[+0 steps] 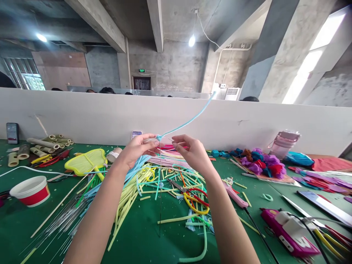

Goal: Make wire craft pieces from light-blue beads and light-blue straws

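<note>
A light blue pipe cleaner (189,122) is wound into a small knot at the top of a thin upright metal wire (160,209), and its free end curves up to the right. My left hand (140,146) is just left of the knot, fingers closed around a fine wire. On the other side, my right hand (189,150) pinches what looks like the other end of that fine wire, apart from the knot. Below the hands lie yellow-green pipe cleaners (129,200), pink pipe cleaners (170,159) and scissors (192,192) with red and yellow handles.
Loose metal wires (63,216) and a paper cup (30,190) lie left, near bamboo pieces (45,145) and a yellow fan-shaped piece (86,162). Rightward are a pink glue gun (235,196), a magenta power strip (288,234) and a bottle (284,145). A white partition (82,117) stands behind.
</note>
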`<action>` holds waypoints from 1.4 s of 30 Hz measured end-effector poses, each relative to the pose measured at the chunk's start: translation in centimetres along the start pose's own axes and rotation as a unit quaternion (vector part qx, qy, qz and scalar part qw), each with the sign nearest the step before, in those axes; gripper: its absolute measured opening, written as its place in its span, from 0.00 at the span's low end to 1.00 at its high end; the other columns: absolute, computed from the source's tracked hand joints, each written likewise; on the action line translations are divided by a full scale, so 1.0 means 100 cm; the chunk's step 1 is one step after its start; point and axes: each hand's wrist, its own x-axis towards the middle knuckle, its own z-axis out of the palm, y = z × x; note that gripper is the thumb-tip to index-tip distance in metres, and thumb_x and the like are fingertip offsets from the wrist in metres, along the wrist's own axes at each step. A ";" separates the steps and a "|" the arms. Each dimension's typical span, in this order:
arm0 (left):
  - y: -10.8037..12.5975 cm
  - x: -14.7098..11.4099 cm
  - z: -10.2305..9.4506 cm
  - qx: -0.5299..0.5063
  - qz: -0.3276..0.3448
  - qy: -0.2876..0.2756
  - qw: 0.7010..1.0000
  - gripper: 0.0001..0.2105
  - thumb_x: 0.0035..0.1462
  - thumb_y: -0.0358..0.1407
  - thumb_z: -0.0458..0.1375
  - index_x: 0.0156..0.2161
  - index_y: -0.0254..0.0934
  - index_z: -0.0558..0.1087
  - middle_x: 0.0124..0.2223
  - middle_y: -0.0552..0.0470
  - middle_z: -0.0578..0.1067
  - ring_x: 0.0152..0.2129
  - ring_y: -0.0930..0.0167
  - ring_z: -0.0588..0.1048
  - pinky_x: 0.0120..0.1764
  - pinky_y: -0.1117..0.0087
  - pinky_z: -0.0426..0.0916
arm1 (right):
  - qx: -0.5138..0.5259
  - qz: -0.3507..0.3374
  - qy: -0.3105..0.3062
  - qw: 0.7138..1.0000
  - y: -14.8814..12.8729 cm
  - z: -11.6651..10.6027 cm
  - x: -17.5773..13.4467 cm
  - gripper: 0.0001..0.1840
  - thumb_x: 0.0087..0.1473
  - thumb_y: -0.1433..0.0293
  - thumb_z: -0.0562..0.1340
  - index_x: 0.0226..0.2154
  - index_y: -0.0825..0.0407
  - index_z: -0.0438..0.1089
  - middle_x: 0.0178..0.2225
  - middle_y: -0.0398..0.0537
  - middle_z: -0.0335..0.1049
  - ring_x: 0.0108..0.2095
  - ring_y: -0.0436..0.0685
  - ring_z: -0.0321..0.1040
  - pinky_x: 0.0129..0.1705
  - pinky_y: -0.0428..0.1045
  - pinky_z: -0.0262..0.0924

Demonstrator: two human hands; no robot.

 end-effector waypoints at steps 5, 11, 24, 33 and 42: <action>0.001 -0.004 0.001 -0.029 0.014 -0.025 0.999 0.18 0.54 0.38 0.69 0.48 0.35 0.75 0.42 0.43 0.83 0.33 0.68 0.82 0.35 0.73 0.75 | -0.001 -0.011 0.010 1.000 0.000 -0.005 0.000 0.12 0.58 0.66 0.62 0.42 0.51 0.78 0.33 0.48 0.79 0.32 0.55 0.74 0.35 0.50 0.67; 0.010 -0.010 0.003 -0.136 0.010 -0.080 0.987 0.23 0.61 0.52 0.60 0.50 0.35 0.76 0.45 0.39 0.82 0.38 0.63 0.83 0.36 0.69 0.77 | 0.050 -0.007 0.054 0.997 0.005 -0.004 0.003 0.12 0.57 0.65 0.63 0.40 0.52 0.78 0.33 0.49 0.80 0.31 0.56 0.77 0.35 0.51 0.69; 0.015 -0.027 0.028 -0.071 0.095 -0.172 0.978 0.11 0.62 0.38 0.62 0.48 0.39 0.78 0.44 0.45 0.82 0.43 0.66 0.80 0.43 0.69 0.75 | 0.064 -0.076 0.124 0.987 -0.007 0.015 -0.001 0.09 0.59 0.68 0.62 0.39 0.51 0.78 0.37 0.48 0.81 0.36 0.54 0.77 0.40 0.50 0.71; 0.021 -0.029 0.022 -0.009 0.199 0.009 0.980 0.08 0.59 0.40 0.66 0.38 0.37 0.79 0.34 0.50 0.82 0.26 0.71 0.80 0.33 0.72 0.77 | -0.060 0.009 0.019 0.998 -0.003 -0.013 -0.013 0.16 0.61 0.63 0.61 0.49 0.52 0.73 0.46 0.51 0.78 0.43 0.56 0.76 0.41 0.49 0.69; 0.030 -0.032 0.001 0.056 0.223 0.083 0.970 0.10 0.56 0.42 0.67 0.37 0.37 0.80 0.32 0.50 0.82 0.26 0.71 0.81 0.31 0.73 0.78 | -0.394 0.154 -0.298 0.855 0.056 -0.005 -0.062 0.08 0.54 0.77 0.63 0.38 0.59 0.76 0.43 0.64 0.78 0.47 0.69 0.74 0.43 0.53 0.63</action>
